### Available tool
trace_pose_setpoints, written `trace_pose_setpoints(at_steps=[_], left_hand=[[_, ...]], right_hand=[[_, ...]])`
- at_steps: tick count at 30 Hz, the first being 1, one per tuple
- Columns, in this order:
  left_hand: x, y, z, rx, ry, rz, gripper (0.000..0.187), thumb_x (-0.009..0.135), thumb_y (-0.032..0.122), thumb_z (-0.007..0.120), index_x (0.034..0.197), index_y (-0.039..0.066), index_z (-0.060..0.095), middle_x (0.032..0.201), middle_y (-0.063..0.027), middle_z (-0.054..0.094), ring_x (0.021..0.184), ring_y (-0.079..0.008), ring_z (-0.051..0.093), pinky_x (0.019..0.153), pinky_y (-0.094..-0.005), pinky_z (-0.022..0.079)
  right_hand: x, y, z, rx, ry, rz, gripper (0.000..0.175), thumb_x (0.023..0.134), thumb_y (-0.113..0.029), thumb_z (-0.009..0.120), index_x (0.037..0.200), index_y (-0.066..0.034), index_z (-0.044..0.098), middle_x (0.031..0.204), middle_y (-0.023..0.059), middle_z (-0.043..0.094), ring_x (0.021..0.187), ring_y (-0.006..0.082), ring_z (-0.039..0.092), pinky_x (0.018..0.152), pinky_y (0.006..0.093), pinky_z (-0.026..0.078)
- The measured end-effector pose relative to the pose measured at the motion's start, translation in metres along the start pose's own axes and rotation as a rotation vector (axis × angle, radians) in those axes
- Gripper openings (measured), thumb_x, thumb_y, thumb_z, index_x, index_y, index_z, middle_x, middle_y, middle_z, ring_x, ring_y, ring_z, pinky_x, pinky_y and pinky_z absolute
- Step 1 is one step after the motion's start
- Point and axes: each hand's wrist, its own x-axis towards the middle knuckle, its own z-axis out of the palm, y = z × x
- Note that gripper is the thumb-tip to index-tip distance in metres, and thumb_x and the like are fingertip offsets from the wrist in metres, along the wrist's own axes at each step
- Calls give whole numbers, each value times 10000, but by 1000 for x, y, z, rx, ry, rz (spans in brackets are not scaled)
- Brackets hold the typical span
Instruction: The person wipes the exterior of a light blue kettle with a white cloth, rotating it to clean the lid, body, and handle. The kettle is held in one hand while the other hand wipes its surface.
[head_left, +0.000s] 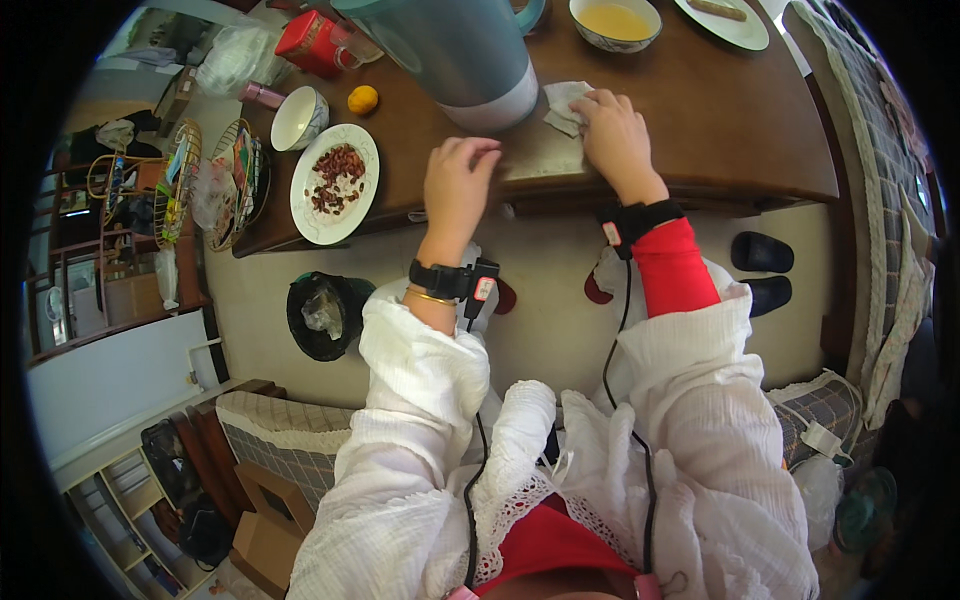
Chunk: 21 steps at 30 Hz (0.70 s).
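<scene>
At the front edge of the brown wooden table (697, 127), my right hand (616, 142) pinches the edge of a crumpled white tissue (564, 106) on the tabletop. My left hand (459, 180) hovers over the same edge, fingers bent, with a small gap between thumb and forefinger and nothing visible in it. Between and beyond the hands stands a tall blue-green pitcher (465, 60) with a pale base. Left of my left hand, a white plate (367, 195) holds reddish-brown dates or similar dried pieces. A small orange citrus fruit (363, 99) lies behind that plate.
A white bowl (296, 120), a red tin (307, 45) and a glass mug (360, 46) stand at left. Farther right are a bowl of yellow liquid (616, 21) and a plate (750, 30). Below sit a lined bin (300, 315) and dark slippers (763, 252).
</scene>
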Motion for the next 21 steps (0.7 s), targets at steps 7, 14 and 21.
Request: trace_pose_setpoints(at_steps=[7,14,21], left_hand=[[-10,42,34,186,-41,255,395,756,370,789,1077,146,732,1005,-7,632,973,-257,553,807,-392,434],[-30,46,54,323,9,349,441,743,375,806,1128,184,712,1040,18,630,1030,-224,538,888,-396,346],[-36,56,47,162,207,237,87,789,247,780,832,203,719,847,50,647,936,-190,561,849,-380,342]], right_hand=[[6,26,-27,174,-108,254,267,825,-57,599,1011,-153,766,1061,139,682,990,355,646,853,435,541],[17,31,-66,548,-166,345,331,732,-84,714,1060,-99,755,848,174,723,785,288,705,749,354,543],[20,52,-103,932,-449,349,300,828,-37,676,1124,4,698,957,45,706,866,113,639,805,266,498]])
